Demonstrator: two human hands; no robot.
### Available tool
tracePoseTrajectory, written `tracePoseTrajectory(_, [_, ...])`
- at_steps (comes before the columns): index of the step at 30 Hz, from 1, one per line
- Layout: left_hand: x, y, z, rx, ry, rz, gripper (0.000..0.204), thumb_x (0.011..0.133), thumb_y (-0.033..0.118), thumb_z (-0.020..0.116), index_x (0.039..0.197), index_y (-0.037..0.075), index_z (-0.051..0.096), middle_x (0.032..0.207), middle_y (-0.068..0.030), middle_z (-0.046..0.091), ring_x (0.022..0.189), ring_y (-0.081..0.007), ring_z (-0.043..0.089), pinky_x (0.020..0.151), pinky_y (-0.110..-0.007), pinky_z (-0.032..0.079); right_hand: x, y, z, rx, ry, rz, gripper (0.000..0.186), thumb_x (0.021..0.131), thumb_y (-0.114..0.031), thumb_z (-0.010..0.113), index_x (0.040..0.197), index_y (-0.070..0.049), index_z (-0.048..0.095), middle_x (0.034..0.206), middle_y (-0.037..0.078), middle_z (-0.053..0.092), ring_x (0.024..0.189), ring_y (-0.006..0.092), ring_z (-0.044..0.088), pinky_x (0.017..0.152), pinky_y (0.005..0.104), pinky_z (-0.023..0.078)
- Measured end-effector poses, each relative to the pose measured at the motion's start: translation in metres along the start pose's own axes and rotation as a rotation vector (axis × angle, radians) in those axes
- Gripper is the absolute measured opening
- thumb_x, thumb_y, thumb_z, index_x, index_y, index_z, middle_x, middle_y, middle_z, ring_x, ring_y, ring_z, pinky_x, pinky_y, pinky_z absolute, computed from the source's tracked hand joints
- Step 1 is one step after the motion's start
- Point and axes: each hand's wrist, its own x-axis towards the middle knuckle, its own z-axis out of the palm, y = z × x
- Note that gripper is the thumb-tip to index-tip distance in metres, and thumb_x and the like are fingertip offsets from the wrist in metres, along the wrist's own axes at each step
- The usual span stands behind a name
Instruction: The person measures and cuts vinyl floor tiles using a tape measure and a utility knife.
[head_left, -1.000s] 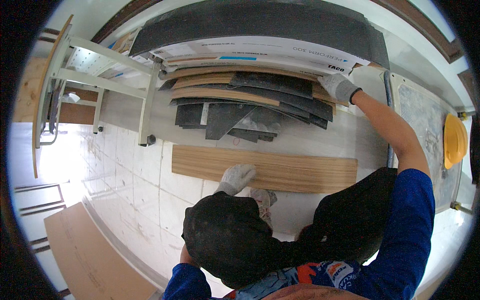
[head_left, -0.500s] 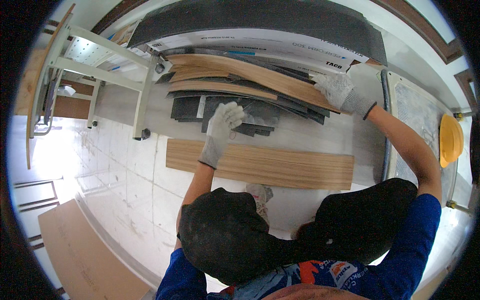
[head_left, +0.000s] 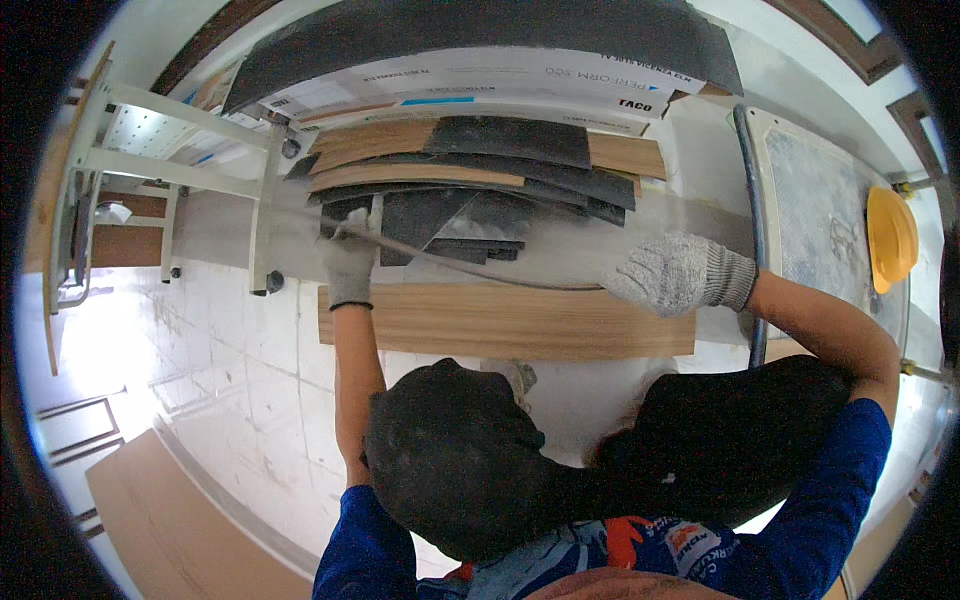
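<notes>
Both my hands wear pale knit gloves. Between them spans a thin, bowed flooring plank (head_left: 437, 261), seen almost edge-on. My left hand (head_left: 350, 262) is closed at its left end, and my right hand (head_left: 672, 274) is closed round its right end. Below it on the floor lies a wide wood-grain plank (head_left: 510, 322), just in front of my shoes. Beyond my hands is an untidy pile of plank offcuts (head_left: 415, 165), some wood-grain side up, some dark side up.
Long white boxes (head_left: 540, 85) with a dark sheet (head_left: 480, 30) on top stand behind the pile. A white-framed wheeled table (head_left: 190, 175) is at left, a flat cart (head_left: 810, 190) with a yellow hard hat (head_left: 892, 240) at right. A cardboard sheet (head_left: 180, 515) lies lower left.
My right hand has drawn a plank off the pile and toward me. My left hand has moved left and closed on its other end. The view has shifted slightly.
</notes>
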Motion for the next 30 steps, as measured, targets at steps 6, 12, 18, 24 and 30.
tracePoseTrajectory(6, [-0.078,-0.041,-0.023,0.066,0.016,0.211,0.090,0.095,0.066,0.058,0.152,0.003,0.027,0.143,-0.0233,0.044,0.131,-0.0381,0.049,0.113,-0.055,0.044,-0.032,-0.029,0.030,0.222,-0.302,0.133,0.019,0.094,-0.013,0.059,0.110,-0.002,0.059,0.082,0.011,0.064,0.074,0.0302,0.069,0.070,0.0403,0.059])
tracePoseTrajectory(12, [-0.106,-0.038,-0.200,0.954,0.107,0.690,0.071,0.100,0.046,0.060,0.149,0.002,0.032,0.139,-0.0214,0.048,0.130,-0.0348,0.051,0.113,-0.051,0.045,-0.024,-0.053,0.113,0.467,-0.260,-0.002,0.010,0.096,-0.016,0.057,0.096,-0.007,0.059,0.079,0.010,0.064,0.075,0.0287,0.069,0.071,0.0434,0.057])
tracePoseTrajectory(18, [-0.117,-0.063,-0.207,0.534,0.165,0.102,0.054,0.097,0.044,0.065,0.137,0.010,0.053,0.125,-0.0137,0.064,0.107,-0.0317,0.066,0.087,-0.050,0.060,-0.074,-0.035,0.150,1.278,-0.109,0.449,0.018,0.102,-0.023,0.051,0.092,-0.011,0.060,0.085,0.012,0.067,0.080,0.0315,0.068,0.077,0.0457,0.056])
tracePoseTrajectory(24, [-0.110,-0.083,-0.194,0.571,0.395,0.017,0.053,0.097,0.043,0.066,0.135,0.007,0.053,0.123,-0.0138,0.064,0.104,-0.0304,0.066,0.082,-0.047,0.060,-0.068,0.101,0.124,0.038,-0.498,0.736,0.046,0.099,-0.036,0.060,0.136,-0.009,0.053,0.131,0.016,0.057,0.117,0.0297,0.059,0.103,0.0437,0.045])
tracePoseTrajectory(30, [-0.107,-0.087,-0.195,0.665,0.516,0.068,0.053,0.098,0.042,0.066,0.134,0.005,0.053,0.120,-0.0139,0.064,0.101,-0.0290,0.066,0.078,-0.044,0.059,-0.084,0.150,0.154,0.043,-0.671,0.790,0.074,0.093,-0.035,0.070,0.153,-0.006,0.039,0.139,0.020,0.050,0.122,0.0331,0.055,0.104,0.0450,0.044])
